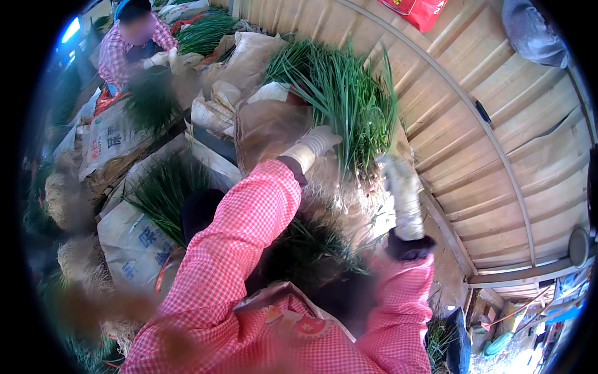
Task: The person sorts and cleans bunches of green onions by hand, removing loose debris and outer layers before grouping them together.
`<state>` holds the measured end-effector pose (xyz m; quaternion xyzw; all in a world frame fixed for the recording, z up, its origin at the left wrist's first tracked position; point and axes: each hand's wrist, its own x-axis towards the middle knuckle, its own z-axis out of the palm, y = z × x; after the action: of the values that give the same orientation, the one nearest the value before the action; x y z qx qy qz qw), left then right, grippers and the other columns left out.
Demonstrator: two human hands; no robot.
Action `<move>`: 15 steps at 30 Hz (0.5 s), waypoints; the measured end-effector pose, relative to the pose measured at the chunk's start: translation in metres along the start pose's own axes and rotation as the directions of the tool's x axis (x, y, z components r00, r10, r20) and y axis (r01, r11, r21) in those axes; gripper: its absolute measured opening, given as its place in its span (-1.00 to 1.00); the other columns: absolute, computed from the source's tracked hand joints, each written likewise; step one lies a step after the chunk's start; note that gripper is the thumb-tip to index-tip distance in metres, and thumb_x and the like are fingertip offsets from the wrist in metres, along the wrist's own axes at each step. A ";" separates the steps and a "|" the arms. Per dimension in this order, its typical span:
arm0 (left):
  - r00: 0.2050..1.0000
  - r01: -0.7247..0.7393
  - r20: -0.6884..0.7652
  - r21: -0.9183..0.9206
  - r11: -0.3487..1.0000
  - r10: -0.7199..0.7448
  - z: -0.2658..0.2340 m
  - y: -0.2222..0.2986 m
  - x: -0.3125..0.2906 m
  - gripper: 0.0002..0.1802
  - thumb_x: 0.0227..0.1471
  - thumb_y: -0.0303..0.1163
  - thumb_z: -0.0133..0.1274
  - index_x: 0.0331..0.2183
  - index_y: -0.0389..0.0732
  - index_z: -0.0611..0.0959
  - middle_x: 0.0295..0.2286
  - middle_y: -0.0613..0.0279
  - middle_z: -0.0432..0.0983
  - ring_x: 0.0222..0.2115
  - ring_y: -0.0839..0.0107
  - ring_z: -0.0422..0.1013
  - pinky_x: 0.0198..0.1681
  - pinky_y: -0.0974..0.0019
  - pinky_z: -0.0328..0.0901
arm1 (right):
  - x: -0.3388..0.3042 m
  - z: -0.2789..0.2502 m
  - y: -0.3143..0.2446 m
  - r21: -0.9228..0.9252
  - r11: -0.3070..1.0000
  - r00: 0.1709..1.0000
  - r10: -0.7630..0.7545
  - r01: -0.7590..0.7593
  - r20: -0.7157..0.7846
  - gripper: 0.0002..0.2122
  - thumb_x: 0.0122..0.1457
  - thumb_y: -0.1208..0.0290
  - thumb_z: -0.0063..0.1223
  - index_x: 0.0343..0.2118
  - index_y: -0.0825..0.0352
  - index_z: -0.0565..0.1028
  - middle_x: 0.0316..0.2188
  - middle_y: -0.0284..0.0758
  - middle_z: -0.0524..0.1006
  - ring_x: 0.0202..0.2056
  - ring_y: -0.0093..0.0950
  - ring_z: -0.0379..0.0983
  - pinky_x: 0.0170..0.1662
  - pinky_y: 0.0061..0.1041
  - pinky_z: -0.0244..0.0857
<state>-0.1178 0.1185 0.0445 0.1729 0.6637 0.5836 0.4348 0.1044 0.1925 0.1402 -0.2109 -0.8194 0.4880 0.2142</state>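
A big pile of scallions [352, 93], long green leaves with pale stems and stringy roots, lies in front of me against the tan wall. My left hand [316, 142], in a whitish glove, is closed at the left side of the pile. One finger lies across the stems; the others are partly hidden by the leaves. At the right side of the roots is my right hand [402, 193], gloved too and smeared by motion, so its grip is unclear. Darker green leaves [311, 246] lie below, between my forearms.
A co-worker [134, 50] with white gloves sits at the far left near a dark green bunch [152, 100]. Printed white sacks [134, 240] and more bunches [168, 193] fill the left. A ribbed tan wall [473, 124] curves along the right; a red bag [414, 12] is at its top.
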 end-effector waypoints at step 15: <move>0.967 -0.200 -0.157 0.008 0.980 0.199 -0.015 -0.033 0.004 -0.65 -0.13 -0.30 0.03 -0.28 -0.32 0.52 -0.45 0.06 0.51 -0.45 0.28 0.48 -0.47 0.25 0.41 | -0.033 0.120 0.149 -0.675 0.691 0.953 0.298 -0.259 -0.061 -0.49 0.00 -0.05 -0.10 -0.24 0.38 0.44 -0.34 -0.02 0.50 -0.25 -0.11 0.44 -0.15 -0.23 0.28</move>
<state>-0.1227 0.1033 0.0114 0.1905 0.6727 0.6387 0.3212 0.0855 0.1538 -0.0486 -0.3829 -0.9039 0.1893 0.0248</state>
